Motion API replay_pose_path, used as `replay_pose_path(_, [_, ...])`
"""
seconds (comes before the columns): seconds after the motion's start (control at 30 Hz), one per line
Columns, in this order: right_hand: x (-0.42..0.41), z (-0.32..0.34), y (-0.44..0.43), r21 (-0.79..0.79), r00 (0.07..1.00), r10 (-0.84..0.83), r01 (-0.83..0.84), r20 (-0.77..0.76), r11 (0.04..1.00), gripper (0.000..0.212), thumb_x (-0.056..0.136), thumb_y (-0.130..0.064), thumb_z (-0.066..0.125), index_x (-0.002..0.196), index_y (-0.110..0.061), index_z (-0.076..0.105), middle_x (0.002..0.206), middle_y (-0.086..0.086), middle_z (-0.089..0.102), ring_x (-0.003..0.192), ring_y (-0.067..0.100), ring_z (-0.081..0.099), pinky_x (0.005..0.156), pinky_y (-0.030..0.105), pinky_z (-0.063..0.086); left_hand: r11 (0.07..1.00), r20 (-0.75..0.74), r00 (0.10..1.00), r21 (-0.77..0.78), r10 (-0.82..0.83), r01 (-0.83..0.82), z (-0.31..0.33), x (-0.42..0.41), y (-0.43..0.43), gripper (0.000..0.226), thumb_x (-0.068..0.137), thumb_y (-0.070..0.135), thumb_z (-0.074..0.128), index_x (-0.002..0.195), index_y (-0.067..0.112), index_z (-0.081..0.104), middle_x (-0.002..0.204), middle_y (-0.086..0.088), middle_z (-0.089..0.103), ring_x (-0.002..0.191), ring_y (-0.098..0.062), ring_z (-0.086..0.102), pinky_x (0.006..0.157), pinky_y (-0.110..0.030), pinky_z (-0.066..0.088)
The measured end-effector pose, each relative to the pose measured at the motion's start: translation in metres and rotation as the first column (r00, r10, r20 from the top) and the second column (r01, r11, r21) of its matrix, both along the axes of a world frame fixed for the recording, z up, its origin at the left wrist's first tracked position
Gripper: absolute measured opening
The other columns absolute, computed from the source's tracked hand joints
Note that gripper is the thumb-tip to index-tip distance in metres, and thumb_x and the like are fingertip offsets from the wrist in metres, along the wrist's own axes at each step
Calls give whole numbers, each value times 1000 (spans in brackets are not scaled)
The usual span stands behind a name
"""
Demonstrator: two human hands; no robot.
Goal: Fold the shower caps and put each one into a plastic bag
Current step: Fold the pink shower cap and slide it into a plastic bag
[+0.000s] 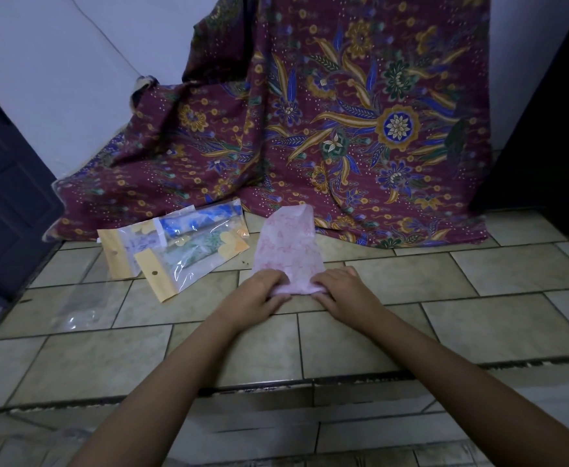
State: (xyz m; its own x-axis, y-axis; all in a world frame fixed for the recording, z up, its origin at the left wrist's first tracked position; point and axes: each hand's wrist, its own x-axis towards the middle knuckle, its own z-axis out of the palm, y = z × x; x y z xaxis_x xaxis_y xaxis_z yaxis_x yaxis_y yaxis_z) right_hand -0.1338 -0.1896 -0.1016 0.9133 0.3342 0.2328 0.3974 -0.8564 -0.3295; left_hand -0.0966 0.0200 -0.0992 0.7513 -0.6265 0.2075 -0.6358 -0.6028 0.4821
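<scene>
Left hand (264, 288) and right hand (341, 285), head view: both are down on the near end of the pink shower cap (285, 246). Fingers are bent over its edge and the thumbs seem tucked beneath, so we read each hand as pinching a near corner. The hands sit just beside each other, with a short strip of cap showing between them.

Landmark: the patterned cloth (343, 129) draped at the back.
- Cap: flattened into a long narrow shape on the tiled floor (478, 271), its far end reaching the cloth's hem.
- Two filled bags, with yellow header cards: the blue one (188, 225) lies against the cloth's lower left hem. The green one (192, 261) overlaps it on the side away from the cloth.
- One empty bag (77, 305): clear, hard to pick out on the tiles, well apart from the cloth and left of the filled pair.

We judge two caps packed and this third one partway through folding, the next fold or roll starting from the near end.

Handling, as we judge it:
- Thin film, almost weightless and soft, with no stiffness to hold a crease.
- Likely slippery on the tile and inclined to spring open once let go.
- Best held at both near corners together, with the fold pressed flat as it travels toward the cloth.
- One hand should keep the bundle pinched while the other fetches the empty bag.
- A hard pull could stretch or tear it.
</scene>
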Motion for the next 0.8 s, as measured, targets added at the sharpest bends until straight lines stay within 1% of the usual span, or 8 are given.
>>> replay_pose_path(0.07, [3,2,1,78,999,-38,38,-4,996,22,93,-22,51,105,-7,63,103,7,67,96,23,60,87,29,27,992,-42,996,-96,76,-80,2,-2,-2,37,86,40,48,99,8,60,95,-1,64,87,-14,56,73,-13,36])
replay_pose_path(0.17, [9,4,4,193,994,-104,110,-40,975,31,93,-30,42,100,-8,62,95,6,68,87,24,60,81,26,26,965,-94,978,-171,187,-201,3,-1,-6,20,89,26,54,95,8,60,88,1,65,82,-16,59,69,-17,39])
replay_pose_path(0.23, [16,2,6,239,988,-141,153,-67,959,27,95,-25,44,96,-5,61,90,11,68,84,29,60,77,30,30,949,-84,966,-186,244,-256,3,0,-11,13,90,17,57,91,5,62,85,-2,65,78,-17,58,66,-18,36])
replay_pose_path(0.33, [22,-1,9,292,980,-173,195,-99,936,18,94,-15,50,92,-1,62,85,16,66,82,31,59,69,30,32,913,-46,935,-202,352,-354,2,0,-16,14,89,17,61,84,5,64,82,-8,68,73,-20,58,64,-22,36])
replay_pose_path(0.43, [27,-1,11,300,974,-195,222,-116,928,18,92,-12,51,92,1,64,89,20,66,84,31,58,67,32,34,896,18,906,-159,423,-416,-3,-1,-22,18,91,17,56,83,2,63,83,-16,66,79,-29,58,67,-30,34])
replay_pose_path(0.57, [32,-2,13,310,969,-204,238,-138,920,19,90,-11,53,94,1,67,94,19,67,88,31,59,73,32,40,869,78,866,-75,493,-488,-4,-5,-28,24,94,16,49,89,-4,61,91,-24,59,87,-35,54,72,-37,36])
replay_pose_path(0.67, [33,-1,14,306,960,-229,270,-164,913,18,90,-11,54,95,0,67,97,19,66,91,30,58,74,31,40,851,109,848,32,519,-525,-1,-6,-32,24,96,16,44,100,-3,58,100,-23,57,95,-36,53,75,-39,38])
replay_pose_path(0.8, [32,0,20,175,946,-274,304,-176,937,20,92,-14,51,106,-3,61,104,19,61,96,33,57,78,33,42,813,158,841,214,518,-541,6,-9,-37,24,92,7,41,115,3,47,105,-18,53,98,-34,51,74,-39,40])
